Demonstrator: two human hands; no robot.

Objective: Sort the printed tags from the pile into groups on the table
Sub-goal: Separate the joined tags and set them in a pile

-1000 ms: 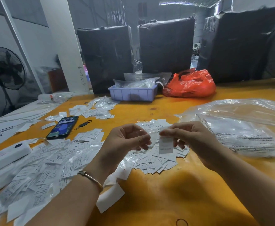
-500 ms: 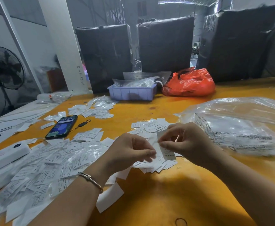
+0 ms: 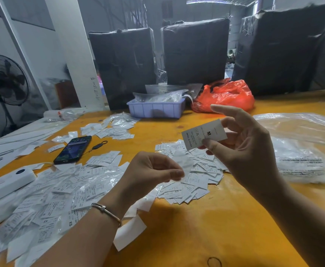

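Note:
My right hand (image 3: 246,143) pinches a white printed tag (image 3: 204,134) marked "M", raised above the table with the print facing me. My left hand (image 3: 152,170) pinches a thin clear sleeve (image 3: 183,162) just above a heap of white tags (image 3: 192,182) at the table's middle. A large loose pile of tags and clear sleeves (image 3: 42,199) spreads under my left forearm. Smaller groups of tags lie further back (image 3: 117,128) and beside the phone (image 3: 105,158).
On the yellow table (image 3: 196,228) lie a black phone (image 3: 73,149), a white device (image 3: 5,184), a big clear plastic bag (image 3: 302,149), a lilac tray (image 3: 155,108), a red bag (image 3: 225,95) and a rubber band (image 3: 214,262). Dark wrapped bales stand behind.
My right hand rose from the middle heap with the tag and turned its print toward me. The left hand came away from it, keeping the clear sleeve.

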